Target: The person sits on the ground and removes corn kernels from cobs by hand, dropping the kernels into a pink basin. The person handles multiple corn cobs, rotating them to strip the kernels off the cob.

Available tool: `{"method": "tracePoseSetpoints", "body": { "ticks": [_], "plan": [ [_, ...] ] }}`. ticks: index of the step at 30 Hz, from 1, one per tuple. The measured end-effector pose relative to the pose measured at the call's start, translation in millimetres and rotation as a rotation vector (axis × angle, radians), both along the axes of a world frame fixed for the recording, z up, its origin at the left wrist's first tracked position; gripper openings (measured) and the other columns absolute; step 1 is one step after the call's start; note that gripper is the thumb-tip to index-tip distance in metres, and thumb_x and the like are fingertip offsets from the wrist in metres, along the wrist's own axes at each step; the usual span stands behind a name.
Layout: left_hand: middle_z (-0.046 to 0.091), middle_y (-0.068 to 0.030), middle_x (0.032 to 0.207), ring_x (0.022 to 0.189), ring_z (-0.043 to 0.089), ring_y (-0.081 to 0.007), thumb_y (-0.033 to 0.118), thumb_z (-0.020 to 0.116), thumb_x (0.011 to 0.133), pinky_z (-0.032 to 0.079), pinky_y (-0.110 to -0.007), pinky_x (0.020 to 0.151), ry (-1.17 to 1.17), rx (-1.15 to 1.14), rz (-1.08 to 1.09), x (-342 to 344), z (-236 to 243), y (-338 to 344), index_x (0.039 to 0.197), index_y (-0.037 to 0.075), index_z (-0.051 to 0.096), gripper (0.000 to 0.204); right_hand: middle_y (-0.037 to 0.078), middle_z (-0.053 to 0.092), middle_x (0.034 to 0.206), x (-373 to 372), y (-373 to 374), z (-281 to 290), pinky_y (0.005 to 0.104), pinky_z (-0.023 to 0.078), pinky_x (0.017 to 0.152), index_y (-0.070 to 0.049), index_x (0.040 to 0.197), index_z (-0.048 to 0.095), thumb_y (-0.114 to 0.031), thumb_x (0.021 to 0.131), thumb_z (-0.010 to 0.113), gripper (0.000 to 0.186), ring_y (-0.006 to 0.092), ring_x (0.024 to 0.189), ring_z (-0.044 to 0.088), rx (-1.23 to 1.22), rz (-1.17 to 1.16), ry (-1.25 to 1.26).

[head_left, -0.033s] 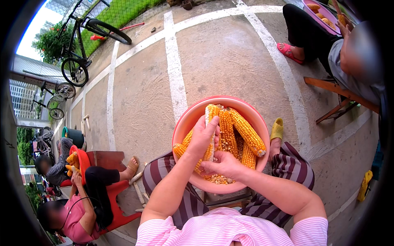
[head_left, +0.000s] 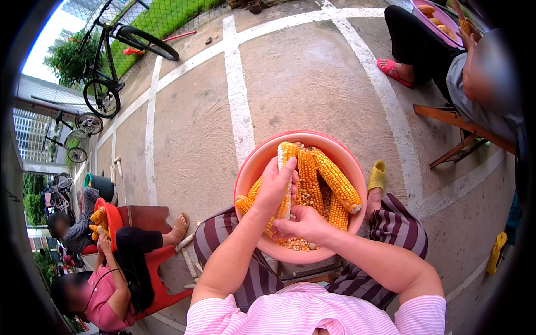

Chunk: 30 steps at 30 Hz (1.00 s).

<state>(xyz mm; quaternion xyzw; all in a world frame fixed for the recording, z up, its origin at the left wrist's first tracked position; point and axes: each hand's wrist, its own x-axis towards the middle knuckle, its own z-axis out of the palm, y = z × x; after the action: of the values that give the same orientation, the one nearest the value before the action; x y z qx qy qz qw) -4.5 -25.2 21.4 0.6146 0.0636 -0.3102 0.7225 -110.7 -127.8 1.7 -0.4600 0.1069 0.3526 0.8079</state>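
A pink plastic basin [head_left: 249, 174] sits between my striped-trousered knees, holding several yellow corn cobs [head_left: 338, 176] and loose kernels [head_left: 298, 242]. My left hand [head_left: 277, 184] is closed around an upright, partly stripped cob [head_left: 288, 149] with a pale bare strip down its side, over the basin's middle. My right hand [head_left: 301, 222] is closed on the lower end of that same cob, its thumb pressed near the pale strip. The cob's far side and some fingers are hidden.
Two people [head_left: 100, 296] at left sit with a red tub [head_left: 115, 218] of corn. A person [head_left: 424, 50] at upper right holds a pink container [head_left: 441, 30] on a wooden chair [head_left: 432, 113]. Bare cobs [head_left: 190, 262] lie on the concrete. Bicycles [head_left: 109, 61] stand beside a mesh fence.
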Motion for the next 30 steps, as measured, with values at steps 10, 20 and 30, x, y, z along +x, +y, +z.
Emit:
{"method": "tracePoseSetpoints", "body": {
  "ticks": [10, 20, 30],
  "plan": [
    [0.052, 0.0011, 0.072, 0.051, 0.051, -0.0062, 0.032, 0.058, 0.103, 0.046, -0.023, 0.043, -0.048, 0.049, 0.202, 6.3, -1.3, -1.6, 0.107, 0.011, 0.049, 0.024, 0.008, 0.069, 0.108, 5.9, -1.7, -2.7, 0.0288, 0.059, 0.083, 0.001, 0.121, 0.058, -0.025, 0.099, 0.066, 0.035, 0.0156, 0.096, 0.070, -0.062, -0.052, -0.044],
    [0.053, 0.0013, 0.072, 0.052, 0.051, -0.0053, 0.032, 0.059, 0.103, 0.045, -0.022, 0.043, -0.089, 0.078, 0.197, 4.2, -2.2, -2.3, 0.107, 0.010, 0.050, 0.025, 0.010, 0.071, 0.093, 4.1, 2.1, -4.4, 0.0235, 0.056, 0.069, 0.008, 0.110, 0.058, -0.032, 0.100, 0.064, 0.041, 0.0156, 0.086, 0.072, -0.130, -0.108, -0.127],
    [0.054, 0.0008, 0.073, 0.052, 0.052, -0.0050, 0.035, 0.059, 0.103, 0.047, -0.021, 0.044, -0.090, 0.018, 0.132, 2.7, -2.3, 2.4, 0.116, 0.010, 0.052, 0.029, 0.003, 0.069, 0.089, 6.7, -7.6, 7.8, 0.0240, 0.056, 0.072, 0.002, 0.102, 0.069, -0.031, 0.101, 0.064, 0.034, 0.0076, 0.079, 0.063, -0.079, -0.077, -0.049]
  ]
}}
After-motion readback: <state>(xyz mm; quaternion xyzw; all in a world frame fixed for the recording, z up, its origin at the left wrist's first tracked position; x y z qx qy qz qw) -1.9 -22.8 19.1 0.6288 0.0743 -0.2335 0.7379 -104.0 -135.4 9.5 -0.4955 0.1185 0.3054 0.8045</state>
